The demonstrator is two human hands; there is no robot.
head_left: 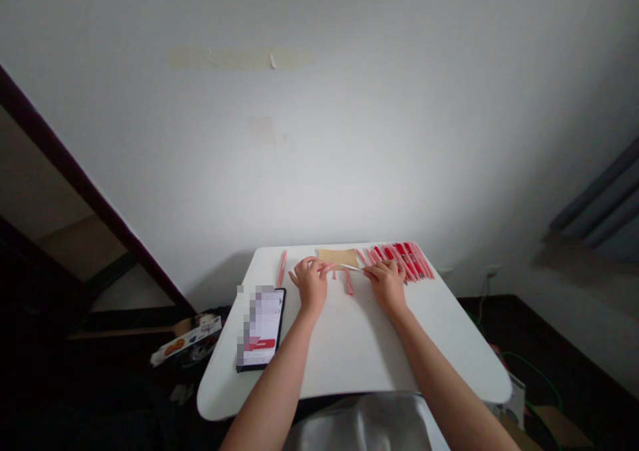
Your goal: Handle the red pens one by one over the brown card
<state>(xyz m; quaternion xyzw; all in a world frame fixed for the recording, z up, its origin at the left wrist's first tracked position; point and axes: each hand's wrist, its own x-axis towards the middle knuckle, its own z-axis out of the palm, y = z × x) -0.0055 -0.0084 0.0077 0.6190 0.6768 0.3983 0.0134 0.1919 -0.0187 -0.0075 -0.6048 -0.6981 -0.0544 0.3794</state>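
Beside pens (407, 259), right hand (387, 283), apparently curled.

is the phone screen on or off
On: the black smartphone on the white table shows a lit white and red screen.

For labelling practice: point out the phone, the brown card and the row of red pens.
phone (261, 330): head view, middle of screen.
brown card (339, 257): head view, its centre.
row of red pens (405, 259): head view, mid-row barrels.

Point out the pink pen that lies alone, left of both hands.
The lone pink pen beyond the phone, left of the left hand; the rest lie between the hands or in the row by the right hand.
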